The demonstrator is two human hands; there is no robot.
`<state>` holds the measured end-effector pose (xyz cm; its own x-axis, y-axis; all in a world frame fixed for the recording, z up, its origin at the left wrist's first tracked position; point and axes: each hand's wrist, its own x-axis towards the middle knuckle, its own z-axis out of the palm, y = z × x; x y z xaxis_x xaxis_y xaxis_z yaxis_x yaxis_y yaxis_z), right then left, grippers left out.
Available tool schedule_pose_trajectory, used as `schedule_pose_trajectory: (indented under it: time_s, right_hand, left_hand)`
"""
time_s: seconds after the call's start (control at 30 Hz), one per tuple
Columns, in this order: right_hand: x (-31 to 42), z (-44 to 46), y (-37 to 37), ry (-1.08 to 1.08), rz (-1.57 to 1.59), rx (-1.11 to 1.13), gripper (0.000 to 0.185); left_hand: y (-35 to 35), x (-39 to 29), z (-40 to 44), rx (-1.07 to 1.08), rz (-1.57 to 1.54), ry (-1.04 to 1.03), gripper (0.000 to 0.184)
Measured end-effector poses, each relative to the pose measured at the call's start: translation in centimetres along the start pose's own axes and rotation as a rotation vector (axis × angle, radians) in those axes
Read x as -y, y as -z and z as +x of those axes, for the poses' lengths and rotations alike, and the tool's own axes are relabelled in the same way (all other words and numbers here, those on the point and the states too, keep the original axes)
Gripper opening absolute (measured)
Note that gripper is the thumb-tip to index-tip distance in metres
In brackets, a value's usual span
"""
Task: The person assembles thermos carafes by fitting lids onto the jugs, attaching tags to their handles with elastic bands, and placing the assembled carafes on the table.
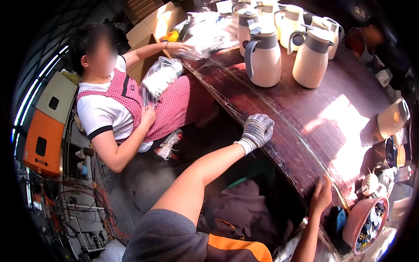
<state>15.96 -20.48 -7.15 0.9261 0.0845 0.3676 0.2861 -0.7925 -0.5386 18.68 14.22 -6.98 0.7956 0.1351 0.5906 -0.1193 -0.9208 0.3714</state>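
Observation:
My left hand (pixel 257 131), in a grey-white knitted glove, is curled into a fist at the near edge of the dark reddish wooden table (pixel 288 118). Nothing shows in it. Bare, with fingers extended, my right hand (pixel 322 195) rests at the same edge, farther right and close to a pink basin (pixel 349 229) of small parts. Beyond my left hand, several cream jugs with grey lids stand upright on the table, among them one jug (pixel 266 61) and another (pixel 310 61). A further jug (pixel 392 118) is tilted at the right edge.
A co-worker in a red checked apron (pixel 131 94) sits at the left, one hand on clear plastic bags (pixel 209 35) on the table, the other near a bagged item (pixel 161 76). Cardboard boxes (pixel 163 19) stand behind. An orange machine (pixel 43 142) is far left.

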Motion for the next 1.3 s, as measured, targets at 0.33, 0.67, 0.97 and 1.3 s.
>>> schedule_pose_trajectory:
  time_s: [0.33,0.67,0.97,1.3]
  right_hand:
    - [-0.3,-0.3,-0.2,-0.001,-0.124,0.023,0.021]
    - [-0.1,-0.2,-0.1,0.055,-0.172,-0.031,0.019]
    - [0.3,-0.2,0.3,0.067,-0.120,-0.050,0.018]
    - [1.8,9.0,2.5,0.072,0.060,0.022,0.027]
  left_hand:
    - [-0.2,0.2,-0.2,0.014,0.045,-0.008,0.006]
    - [-0.5,-0.2,0.1,0.014,0.054,-0.081,0.009]
    - [-0.4,-0.2,-0.1,0.049,0.075,-0.060,0.010]
    - [0.0,0.2,-0.2,0.090,0.061,-0.040,0.011]
